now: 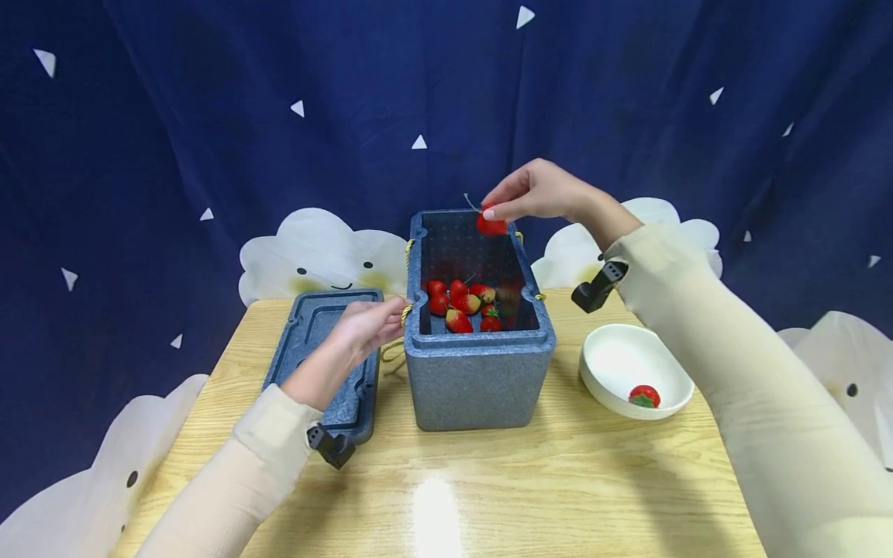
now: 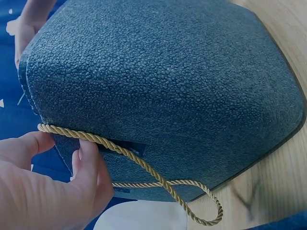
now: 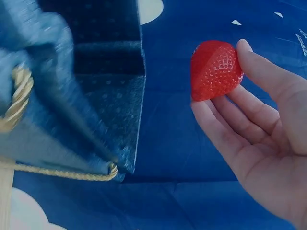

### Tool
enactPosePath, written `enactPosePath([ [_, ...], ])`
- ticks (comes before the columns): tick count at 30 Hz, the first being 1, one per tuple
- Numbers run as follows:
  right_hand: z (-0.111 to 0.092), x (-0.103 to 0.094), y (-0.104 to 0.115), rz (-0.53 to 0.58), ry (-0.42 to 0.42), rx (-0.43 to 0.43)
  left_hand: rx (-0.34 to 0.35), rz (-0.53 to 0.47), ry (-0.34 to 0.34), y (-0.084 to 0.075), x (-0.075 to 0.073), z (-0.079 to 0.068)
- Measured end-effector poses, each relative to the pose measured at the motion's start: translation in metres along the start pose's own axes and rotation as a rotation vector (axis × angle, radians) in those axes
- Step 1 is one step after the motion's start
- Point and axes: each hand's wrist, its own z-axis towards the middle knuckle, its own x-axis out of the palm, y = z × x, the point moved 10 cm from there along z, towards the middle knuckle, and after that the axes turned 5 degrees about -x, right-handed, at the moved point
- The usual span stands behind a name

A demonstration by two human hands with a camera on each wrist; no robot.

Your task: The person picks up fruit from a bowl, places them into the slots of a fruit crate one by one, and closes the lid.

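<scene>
Over the far right rim of the grey-blue foam box (image 1: 481,387), my right hand (image 1: 540,190) pinches a red strawberry (image 3: 216,71) between thumb and fingertips. A thin stem sticks out of it in the head view. My left hand (image 1: 370,322) grips the box's left side near the rim, thumb at the edge and fingers against the wall by the twisted gold rope handle (image 2: 158,179). Several strawberries (image 1: 460,302) lie on the box's floor. To the right, a white bowl (image 1: 607,356) contains one strawberry (image 1: 644,396) with green leaves.
The box's lid (image 1: 335,403) lies on the wooden table (image 1: 558,480) left of the box, partly under my left forearm. A dark blue curtain (image 1: 349,93) with white triangles and cloud shapes hangs behind. My right forearm passes above the bowl's right side.
</scene>
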Motion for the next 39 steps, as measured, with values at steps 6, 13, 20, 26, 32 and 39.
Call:
enactPosePath([
  [6,0.012,-0.001,0.004,0.047,-0.005,0.002,-0.005,-0.027,0.008,0.0,0.003,-0.001],
  [13,0.027,0.016,0.005,0.09,0.008,0.0,-0.001,-0.017,-0.004,0.002,0.003,0.003],
  [20,0.04,0.026,0.005,0.161,0.0,0.01,-0.001,-0.03,0.0,0.004,0.003,0.006],
  [26,0.048,0.028,0.005,0.195,-0.013,0.015,0.005,-0.034,-0.015,0.0,0.0,0.004],
  [32,0.051,0.034,-0.013,0.11,-0.002,0.107,0.004,-0.041,0.0,-0.001,0.006,0.001],
  [39,0.042,0.022,-0.039,0.104,-0.163,0.274,0.001,-0.047,0.029,-0.002,0.014,0.002],
])
